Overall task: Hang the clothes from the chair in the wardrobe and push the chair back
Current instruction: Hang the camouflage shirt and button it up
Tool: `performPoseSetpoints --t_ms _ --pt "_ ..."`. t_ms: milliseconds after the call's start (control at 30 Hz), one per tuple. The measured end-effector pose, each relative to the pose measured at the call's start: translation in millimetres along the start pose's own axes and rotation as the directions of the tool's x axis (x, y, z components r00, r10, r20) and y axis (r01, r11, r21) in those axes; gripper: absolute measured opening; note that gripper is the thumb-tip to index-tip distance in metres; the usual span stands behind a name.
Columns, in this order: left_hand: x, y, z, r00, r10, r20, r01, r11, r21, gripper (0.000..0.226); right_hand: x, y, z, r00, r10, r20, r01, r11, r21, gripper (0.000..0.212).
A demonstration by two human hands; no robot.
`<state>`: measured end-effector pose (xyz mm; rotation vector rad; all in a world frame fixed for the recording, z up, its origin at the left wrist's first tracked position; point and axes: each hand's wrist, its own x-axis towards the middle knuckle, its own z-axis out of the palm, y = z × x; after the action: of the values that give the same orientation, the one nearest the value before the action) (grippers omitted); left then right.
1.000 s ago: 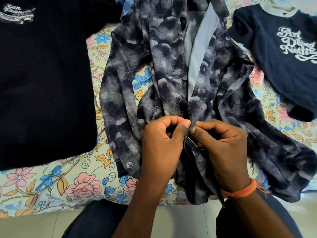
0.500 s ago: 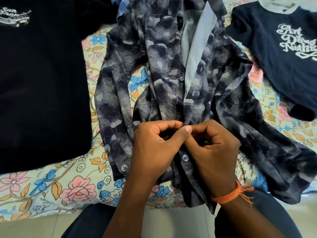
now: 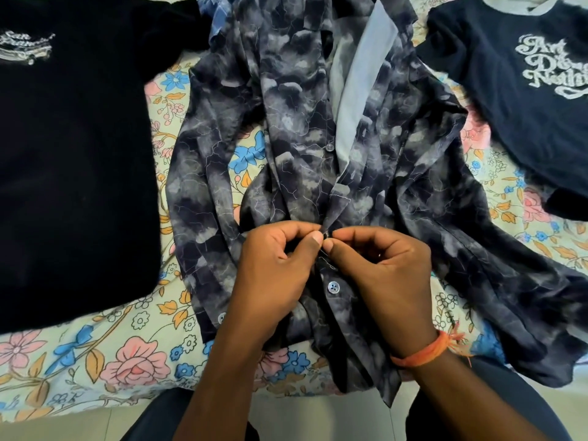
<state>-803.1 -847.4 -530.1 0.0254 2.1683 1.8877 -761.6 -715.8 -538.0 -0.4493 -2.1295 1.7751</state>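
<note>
Dead centre of the frame, the patterned shirt (image 3: 305, 148) lies spread on the flowered bed sheet (image 3: 95, 361). Left hand (image 3: 273, 268) and right hand (image 3: 381, 268) meet knuckle to knuckle at its button placket, both sets of fingers (image 3: 313, 241) curled, pinching the cloth narrowly. A button (image 3: 333, 286) sits just below them. What is pinched stays hidden. A black tee (image 3: 73, 154) at left is cut off.
</note>
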Motion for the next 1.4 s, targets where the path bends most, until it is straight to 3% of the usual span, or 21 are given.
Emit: performPoseSetpoints --t_ms 167,300,500,767,933,1033,1167,1333,1400 --pt "10 -12 8 0.998 -0.009 -0.064 0.005 0.998 -0.069 0.016 14 16 1 0.997 0.025 0.073 -0.027 0.999 0.040 0.008" --pt "14 -10 17 0.986 -0.098 -0.138 0.090 0.994 -0.065 0.018 20 19 0 0.994 0.081 0.075 -0.084 0.996 0.038 0.009" --pt "18 0 17 0.952 -0.287 -0.109 0.273 0.954 -0.125 0.009 26 13 3 0.969 0.209 0.128 -0.214 0.977 0.023 0.007" --pt "27 -23 14 0.956 -0.281 -0.084 0.263 0.949 -0.174 0.004 30 24 6 0.966 0.218 0.140 -0.229 0.971 0.068 0.009" --pt "29 -16 11 0.964 -0.258 -0.057 0.248 0.958 -0.143 0.008 33 11 9 0.943 0.311 0.119 -0.315 0.949 0.019 0.002" --pt "26 -5 12 0.956 -0.292 -0.033 0.287 0.952 -0.102 0.013 32 -7 9 0.928 0.361 0.093 -0.360 0.933 -0.029 0.010" --pt "18 18 3 0.952 -0.303 0.043 0.304 0.952 -0.035 0.015 15 -30 7 0.900 0.434 0.043 -0.435 0.900 0.020 0.003" --pt "24 19 -7 0.950 -0.267 0.163 0.254 0.962 0.098 0.025 8 -38 4 0.901 0.434 0.011 -0.434 0.901 0.007 0.011" --pt "27 18 -8 0.945 -0.279 0.173 0.264 0.959 0.106 0.018 15 -37 4 0.890 0.455 0.019 -0.455 0.891 -0.009 0.011"
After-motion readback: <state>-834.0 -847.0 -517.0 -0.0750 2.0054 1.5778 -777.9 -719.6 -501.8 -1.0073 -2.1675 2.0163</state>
